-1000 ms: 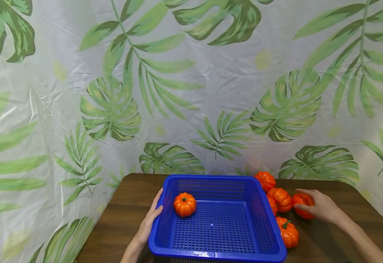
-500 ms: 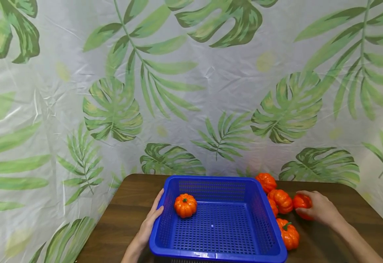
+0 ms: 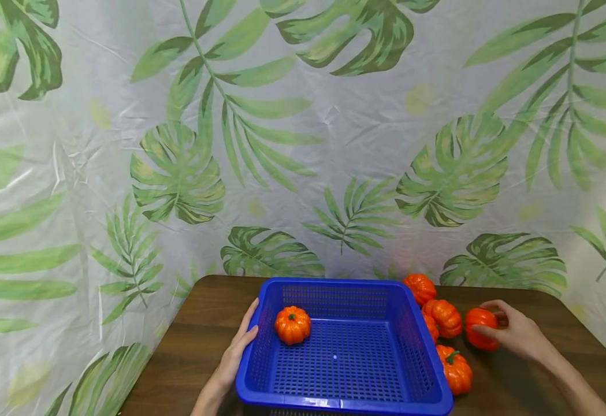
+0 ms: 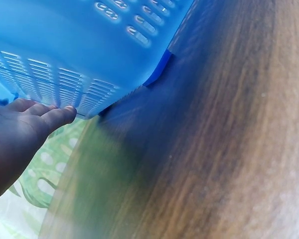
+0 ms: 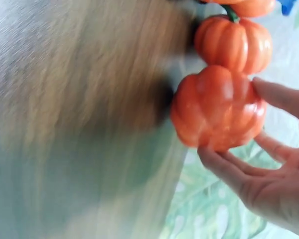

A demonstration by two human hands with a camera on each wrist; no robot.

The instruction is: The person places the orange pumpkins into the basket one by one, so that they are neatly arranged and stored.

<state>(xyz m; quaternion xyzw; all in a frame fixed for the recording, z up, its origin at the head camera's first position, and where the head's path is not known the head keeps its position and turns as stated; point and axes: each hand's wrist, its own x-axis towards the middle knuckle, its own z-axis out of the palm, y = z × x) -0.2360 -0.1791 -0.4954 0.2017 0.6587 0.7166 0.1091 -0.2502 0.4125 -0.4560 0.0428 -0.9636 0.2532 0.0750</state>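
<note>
A blue plastic basket [image 3: 334, 398] with perforated walls stands on the table, and one small orange pumpkin [image 3: 293, 325] lies inside it toward the left. My left hand [image 3: 233, 352] rests against the basket's left side, its fingers extended along the outer wall [image 4: 55, 69] in the left wrist view. To the right of the basket, my right hand [image 3: 521, 332] holds another orange pumpkin [image 3: 481, 328] between thumb and fingers. In the right wrist view this pumpkin [image 5: 217, 109] shows its ribbed side, with fingertips on two sides of it. Whether it touches the table, I cannot tell.
Several more orange pumpkins [image 3: 443, 318] cluster along the basket's right side; the nearest pumpkin [image 3: 456, 370] has a green stem. Beneath everything is a dark brown wooden table [image 3: 178, 352]. A leaf-printed curtain [image 3: 334, 144] hangs behind it.
The right hand has turned the pumpkin it holds, so a different ribbed side faces up, and has shifted slightly right. The left hand and basket stay in place.
</note>
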